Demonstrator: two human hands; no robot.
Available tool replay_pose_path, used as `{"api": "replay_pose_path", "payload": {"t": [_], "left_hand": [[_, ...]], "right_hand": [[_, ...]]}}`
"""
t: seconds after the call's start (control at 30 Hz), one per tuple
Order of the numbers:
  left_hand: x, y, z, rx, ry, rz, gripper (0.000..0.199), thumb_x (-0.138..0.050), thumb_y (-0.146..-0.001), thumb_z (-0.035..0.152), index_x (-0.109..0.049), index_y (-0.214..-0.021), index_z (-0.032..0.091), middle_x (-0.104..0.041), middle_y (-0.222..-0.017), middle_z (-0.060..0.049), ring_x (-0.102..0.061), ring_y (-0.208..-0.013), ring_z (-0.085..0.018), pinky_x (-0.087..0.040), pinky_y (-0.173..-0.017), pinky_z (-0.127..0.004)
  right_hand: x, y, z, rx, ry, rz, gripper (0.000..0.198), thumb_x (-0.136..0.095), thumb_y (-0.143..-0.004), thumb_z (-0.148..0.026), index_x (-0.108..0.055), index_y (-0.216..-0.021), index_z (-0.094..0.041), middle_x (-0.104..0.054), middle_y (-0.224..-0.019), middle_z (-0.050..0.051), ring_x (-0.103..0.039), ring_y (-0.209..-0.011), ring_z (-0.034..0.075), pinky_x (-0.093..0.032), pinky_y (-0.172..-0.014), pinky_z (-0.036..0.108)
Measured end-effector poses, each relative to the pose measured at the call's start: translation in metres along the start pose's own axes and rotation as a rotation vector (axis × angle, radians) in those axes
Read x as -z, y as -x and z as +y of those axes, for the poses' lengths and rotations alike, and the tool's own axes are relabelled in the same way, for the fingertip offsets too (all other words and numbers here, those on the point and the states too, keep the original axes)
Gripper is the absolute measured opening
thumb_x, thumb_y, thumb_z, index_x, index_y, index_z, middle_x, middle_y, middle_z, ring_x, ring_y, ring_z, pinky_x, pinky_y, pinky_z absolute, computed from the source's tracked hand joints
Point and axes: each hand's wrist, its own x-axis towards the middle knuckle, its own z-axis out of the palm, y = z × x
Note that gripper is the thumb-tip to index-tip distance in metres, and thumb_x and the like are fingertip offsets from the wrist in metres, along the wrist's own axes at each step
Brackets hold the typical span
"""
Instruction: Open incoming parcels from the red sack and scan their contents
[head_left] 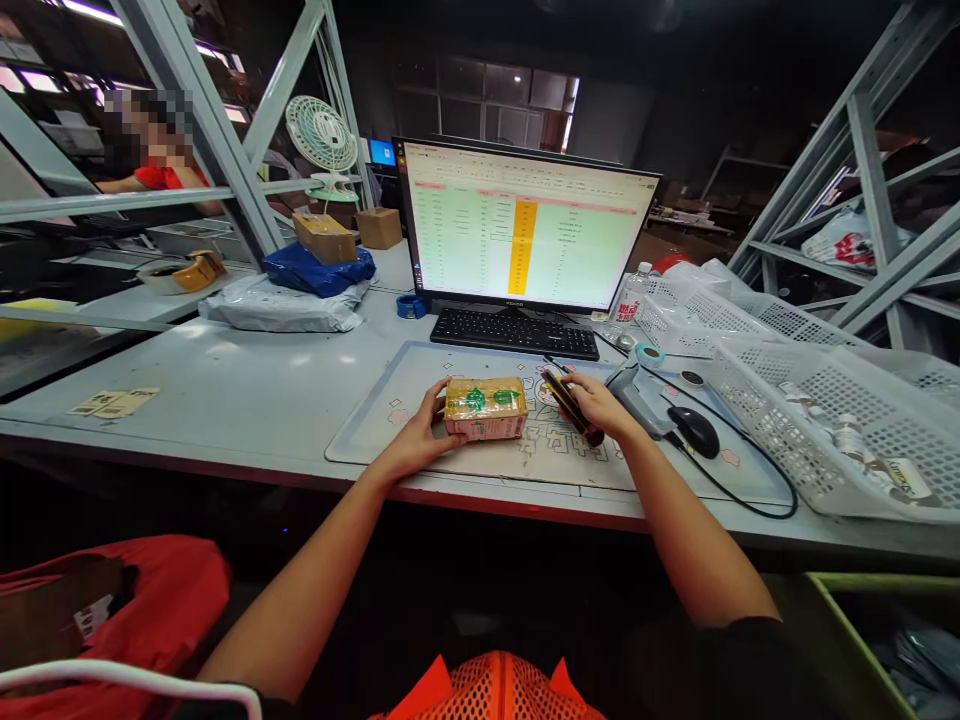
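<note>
A small taped carton (pixel 486 408) with yellow tape and green print on top lies on the desk mat (pixel 420 365). My left hand (pixel 420 440) grips its left end, fingers behind and thumb along the front. Right of the carton, my right hand (pixel 596 405) is closed on a long dark tool (pixel 574 408) with a yellowish edge, which looks like a utility knife. The tool is tilted above the mat, apart from the carton. Close by my right wrist lie a grey handheld scanner (pixel 637 395) and a black mouse (pixel 694 430).
A monitor (pixel 525 230) and keyboard (pixel 514 333) stand behind the mat. White baskets (pixel 832 420) with small bottles line the right side. Left are a grey mailer bag (pixel 285 305), a blue parcel (pixel 319 270) and a fan (pixel 322 135). Another person sits far left.
</note>
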Motion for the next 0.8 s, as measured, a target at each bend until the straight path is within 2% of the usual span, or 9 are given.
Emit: {"api": "replay_pose_path", "payload": {"t": [0.07, 0.17, 0.27, 0.33, 0.57, 0.67, 0.8], "left_hand": [[-0.001, 0.002, 0.003, -0.018, 0.008, -0.003, 0.111, -0.084, -0.080, 0.040, -0.018, -0.169, 0.024, -0.048, -0.162, -0.017, -0.052, -0.148, -0.030, -0.041, -0.125, -0.047], [-0.003, 0.005, 0.005, 0.022, -0.044, 0.011, 0.109, -0.088, -0.077, 0.046, -0.028, -0.164, 0.021, -0.049, -0.161, -0.018, -0.051, -0.148, -0.033, -0.040, -0.126, -0.050], [-0.005, 0.006, 0.006, 0.062, -0.121, 0.022, 0.097, -0.090, -0.076, 0.052, -0.041, -0.154, 0.021, -0.056, -0.155, -0.016, -0.056, -0.143, -0.035, -0.043, -0.124, -0.051], [-0.005, 0.006, 0.007, 0.055, -0.153, 0.032, 0.090, -0.088, -0.078, 0.053, -0.044, -0.150, 0.022, -0.060, -0.150, -0.014, -0.060, -0.137, -0.033, -0.046, -0.121, -0.049], [-0.008, 0.007, 0.005, 0.006, -0.223, 0.051, 0.084, -0.085, -0.083, 0.054, -0.043, -0.149, 0.024, -0.063, -0.146, -0.012, -0.063, -0.133, -0.030, -0.049, -0.116, -0.043], [-0.011, 0.009, 0.006, -0.020, -0.266, 0.084, 0.081, -0.083, -0.084, 0.054, -0.044, -0.147, 0.023, -0.065, -0.143, -0.013, -0.064, -0.130, -0.030, -0.052, -0.112, -0.044], [-0.012, 0.012, 0.007, -0.023, -0.367, 0.159, 0.071, -0.081, -0.084, 0.058, -0.051, -0.137, 0.021, -0.071, -0.130, -0.014, -0.071, -0.118, -0.033, -0.058, -0.099, -0.044]], "right_hand": [[-0.005, -0.015, -0.012, 0.040, -0.155, -0.046, 0.032, -0.038, -0.106, -0.035, -0.063, -0.119, -0.019, -0.068, -0.074, 0.002, -0.067, -0.061, 0.019, -0.050, -0.055, 0.027], [-0.020, -0.026, -0.020, 0.115, -0.141, -0.032, 0.037, -0.051, -0.101, -0.057, -0.060, -0.093, -0.021, -0.055, -0.054, -0.003, -0.054, -0.045, 0.016, -0.039, -0.045, 0.024], [-0.030, -0.025, -0.015, 0.120, -0.142, -0.022, 0.049, -0.050, -0.097, -0.069, -0.053, -0.080, -0.023, -0.052, -0.050, -0.003, -0.048, -0.040, 0.014, -0.035, -0.042, 0.025], [-0.032, -0.022, -0.009, 0.116, -0.175, -0.049, 0.053, -0.050, -0.094, -0.074, -0.051, -0.077, -0.023, -0.051, -0.051, -0.003, -0.046, -0.040, 0.014, -0.034, -0.040, 0.026], [-0.034, -0.014, -0.003, 0.127, -0.269, -0.053, 0.057, -0.055, -0.086, -0.079, -0.048, -0.073, -0.024, -0.045, -0.064, -0.003, -0.048, -0.042, 0.013, -0.035, -0.035, 0.027], [-0.034, -0.011, -0.010, 0.102, -0.275, -0.068, 0.052, -0.055, -0.088, -0.075, -0.049, -0.076, -0.024, -0.046, -0.062, -0.003, -0.048, -0.042, 0.014, -0.036, -0.035, 0.027], [-0.033, -0.005, -0.014, 0.114, -0.221, -0.106, 0.050, -0.051, -0.095, -0.070, -0.047, -0.076, -0.024, -0.047, -0.054, -0.004, -0.049, -0.040, 0.014, -0.033, -0.036, 0.025]]}}
